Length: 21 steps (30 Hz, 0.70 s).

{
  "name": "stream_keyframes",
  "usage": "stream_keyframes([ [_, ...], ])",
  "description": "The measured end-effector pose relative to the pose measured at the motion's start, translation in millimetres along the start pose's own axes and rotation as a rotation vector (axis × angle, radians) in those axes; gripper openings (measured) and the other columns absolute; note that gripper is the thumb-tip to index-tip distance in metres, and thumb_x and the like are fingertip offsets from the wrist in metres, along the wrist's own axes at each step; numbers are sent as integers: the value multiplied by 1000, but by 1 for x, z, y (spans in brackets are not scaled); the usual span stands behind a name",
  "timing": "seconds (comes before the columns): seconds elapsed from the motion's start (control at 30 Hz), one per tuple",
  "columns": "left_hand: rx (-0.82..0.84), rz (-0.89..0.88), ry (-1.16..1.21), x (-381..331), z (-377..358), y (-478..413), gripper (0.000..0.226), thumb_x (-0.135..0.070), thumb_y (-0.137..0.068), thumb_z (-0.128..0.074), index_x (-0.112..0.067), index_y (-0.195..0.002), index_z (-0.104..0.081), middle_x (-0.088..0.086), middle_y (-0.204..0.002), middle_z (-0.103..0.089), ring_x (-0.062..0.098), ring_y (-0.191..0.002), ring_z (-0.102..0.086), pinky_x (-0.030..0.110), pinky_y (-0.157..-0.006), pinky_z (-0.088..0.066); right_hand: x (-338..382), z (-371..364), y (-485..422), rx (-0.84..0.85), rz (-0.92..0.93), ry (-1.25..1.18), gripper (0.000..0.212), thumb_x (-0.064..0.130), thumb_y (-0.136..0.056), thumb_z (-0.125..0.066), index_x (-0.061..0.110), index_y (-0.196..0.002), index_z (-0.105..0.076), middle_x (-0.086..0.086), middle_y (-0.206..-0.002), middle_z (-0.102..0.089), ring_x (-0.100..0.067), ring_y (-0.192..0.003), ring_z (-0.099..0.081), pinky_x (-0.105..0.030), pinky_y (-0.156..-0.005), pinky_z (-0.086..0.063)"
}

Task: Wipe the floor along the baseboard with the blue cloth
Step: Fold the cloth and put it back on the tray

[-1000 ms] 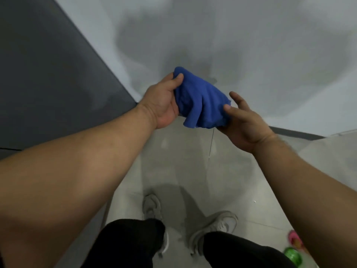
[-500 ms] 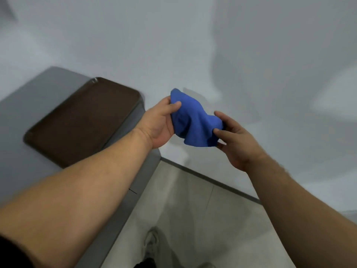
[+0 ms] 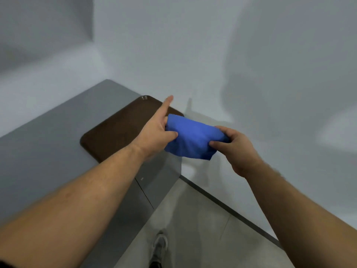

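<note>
Change: since half a second earlier, the soft, crumpled blue cloth (image 3: 191, 140) had been drawn out wider between the two hands, and the left forefinger had been straightened forward.
Left hand (image 3: 154, 132): the cloth's left end was gripped between the thumb on top and fingers hidden beneath; only the forefinger was held out straight.
Right hand (image 3: 235, 149): the cloth's right end was clasped by curled fingers above and the thumb in front.
Cloth position: it was held in the air, well above the pale tiled floor (image 3: 193, 229), with its lower edge hanging loose between the hands.
Baseboard: a dark grey baseboard (image 3: 222, 202) was seen running along the foot of the plain white wall (image 3: 212, 55), below and apart from the cloth.
Counter: a smooth grey counter (image 3: 48, 151) was seen at the left, with a rounded-corner dark-brown tray (image 3: 116, 132) lying flat on it, partly covered by the left hand.
Below: one grey shoe (image 3: 160, 246) was planted on the floor beside the counter's front.
</note>
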State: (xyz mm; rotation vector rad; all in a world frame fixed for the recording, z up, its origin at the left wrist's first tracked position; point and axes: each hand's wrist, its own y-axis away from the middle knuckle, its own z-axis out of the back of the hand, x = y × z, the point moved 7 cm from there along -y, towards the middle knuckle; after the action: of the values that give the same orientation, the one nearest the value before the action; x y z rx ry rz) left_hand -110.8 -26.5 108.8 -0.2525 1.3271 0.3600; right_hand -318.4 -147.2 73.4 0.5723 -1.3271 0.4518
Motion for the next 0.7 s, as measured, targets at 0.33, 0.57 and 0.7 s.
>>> stream_keyframes([
  [0.33,-179,118,-483,66,129,-44,34,-15,-89,-75,-18,-121,-62,-6,-109,-63,10,-95,-62,24,-84,-52,29,-116,-119,-10,16,386,7,31,-91,-74,28,-86,-70,12,-82,-68,6,-70,-65,-8,-53,-47],
  [0.57,-169,488,-35,140,130,-66,12,-34,-98,-65,-25,-105,-67,-3,-107,-67,14,-101,-66,31,-80,-56,-6,-118,-175,-51,-193,197,34,38,-88,-80,18,-113,-67,-6,-105,-75,-24,-93,-73,-41,-78,-64],
  [0.7,-265,673,256,169,104,-68,26,-36,-100,-63,-21,-121,-64,4,-123,-64,23,-111,-66,50,-94,-60,-32,-115,-202,4,-351,99,42,28,-89,-80,22,-127,-62,-6,-119,-70,-26,-105,-70,-38,-72,-63],
])
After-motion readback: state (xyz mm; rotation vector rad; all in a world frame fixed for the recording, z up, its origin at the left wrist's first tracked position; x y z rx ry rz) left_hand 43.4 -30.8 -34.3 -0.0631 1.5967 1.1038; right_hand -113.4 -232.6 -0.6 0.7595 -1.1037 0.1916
